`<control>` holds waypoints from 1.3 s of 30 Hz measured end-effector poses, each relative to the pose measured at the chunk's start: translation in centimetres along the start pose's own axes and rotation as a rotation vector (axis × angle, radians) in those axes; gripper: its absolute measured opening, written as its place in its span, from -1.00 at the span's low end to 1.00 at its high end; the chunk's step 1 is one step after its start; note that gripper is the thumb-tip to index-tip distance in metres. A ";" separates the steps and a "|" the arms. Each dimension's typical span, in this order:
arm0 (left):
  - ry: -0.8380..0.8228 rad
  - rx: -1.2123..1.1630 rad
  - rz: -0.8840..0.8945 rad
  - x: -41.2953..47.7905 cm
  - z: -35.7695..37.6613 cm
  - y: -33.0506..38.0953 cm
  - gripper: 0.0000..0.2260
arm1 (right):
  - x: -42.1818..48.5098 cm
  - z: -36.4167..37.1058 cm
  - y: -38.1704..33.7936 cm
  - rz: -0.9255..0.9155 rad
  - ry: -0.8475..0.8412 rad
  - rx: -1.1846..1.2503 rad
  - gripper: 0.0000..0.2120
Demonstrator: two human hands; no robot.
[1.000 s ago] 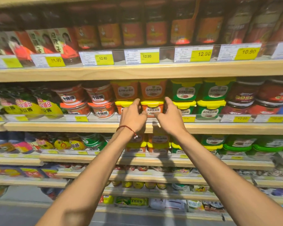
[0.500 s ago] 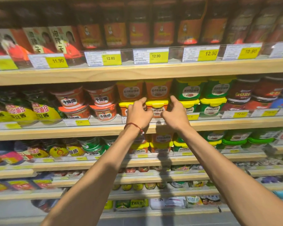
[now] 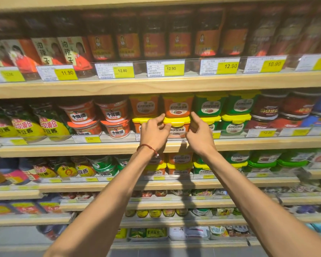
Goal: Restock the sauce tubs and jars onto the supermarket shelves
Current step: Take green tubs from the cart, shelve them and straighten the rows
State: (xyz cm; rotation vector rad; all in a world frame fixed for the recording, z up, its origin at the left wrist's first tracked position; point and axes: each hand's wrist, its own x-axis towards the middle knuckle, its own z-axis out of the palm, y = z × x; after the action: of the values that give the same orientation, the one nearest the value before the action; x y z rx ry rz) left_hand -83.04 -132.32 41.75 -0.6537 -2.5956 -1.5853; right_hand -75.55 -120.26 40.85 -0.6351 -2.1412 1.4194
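Orange sauce tub [image 3: 177,127] — yellow lid [image 3: 176,121]; white label [image 3: 176,131]

Pale wooden shelves [image 3: 156,86] run across the whole frame in stacked tiers; a strip of grey floor [image 3: 146,254] shows along the bottom edge.

Middle wooden shelf [image 3: 100,147]: orange tubs [image 3: 178,106] stacked two high at centre, green tubs [image 3: 209,106] at their 3 o'clock, round red tubs [image 3: 113,114] at 9 o'clock, yellow-green pouches [image 3: 52,125] beyond; upper shelf [image 3: 156,86] carries red-labelled jars [image 3: 154,45].
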 end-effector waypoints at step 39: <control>0.145 0.040 0.011 0.5 1.0 0.0 -0.68 | -0.5 -0.1 0.6 -0.028 0.010 0.028 -0.30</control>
State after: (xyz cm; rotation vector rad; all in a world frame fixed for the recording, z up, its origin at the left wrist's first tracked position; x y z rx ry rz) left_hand -83.34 -131.26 41.38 -0.5280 -2.5076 -1.5132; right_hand -75.05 -120.33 40.25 -0.5979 -2.1110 1.4257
